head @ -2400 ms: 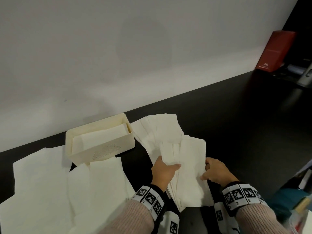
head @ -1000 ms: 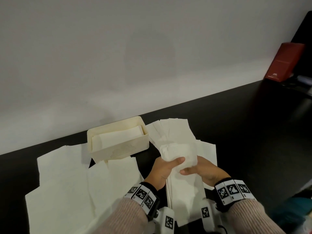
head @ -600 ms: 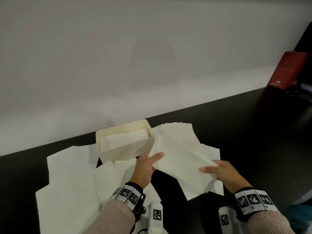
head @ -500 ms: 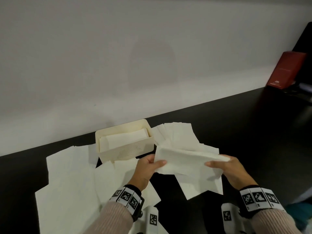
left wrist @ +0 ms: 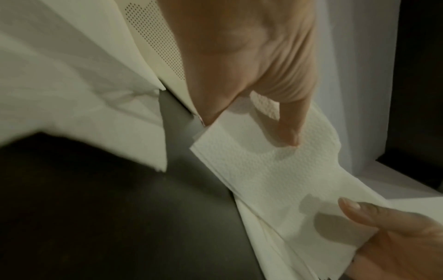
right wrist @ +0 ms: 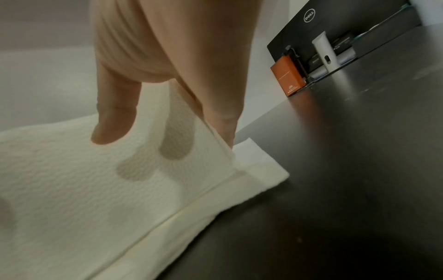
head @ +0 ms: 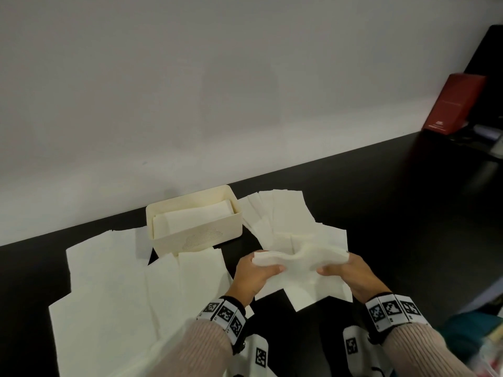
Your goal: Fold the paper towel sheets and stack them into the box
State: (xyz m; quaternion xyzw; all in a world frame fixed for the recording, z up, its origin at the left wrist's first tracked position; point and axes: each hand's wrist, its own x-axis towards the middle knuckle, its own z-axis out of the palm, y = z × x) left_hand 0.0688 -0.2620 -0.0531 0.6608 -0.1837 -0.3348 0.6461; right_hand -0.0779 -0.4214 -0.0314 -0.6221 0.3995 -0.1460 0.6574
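Note:
A folded white paper towel sheet (head: 299, 258) hangs just above the black table, held at both ends. My left hand (head: 258, 270) pinches its left end (left wrist: 251, 163) between thumb and fingers. My right hand (head: 343, 270) pinches the right end (right wrist: 120, 180), thumb on top and fingers beneath. The cream box (head: 196, 235) stands to the left by the wall with a folded sheet (head: 190, 220) lying in it. More flat sheets (head: 283, 221) lie under and behind the held one.
Unfolded sheets (head: 114, 289) cover the table at the left, in front of the box. A red box (head: 451, 104) and a monitor (right wrist: 335, 37) stand at the far right. Bare black table (head: 394, 213) stretches to the right. A white wall runs behind.
The sheet was picked up from the pile, folded between both hands and turned lengthwise. It now sags in the middle, held lower and closer to me.

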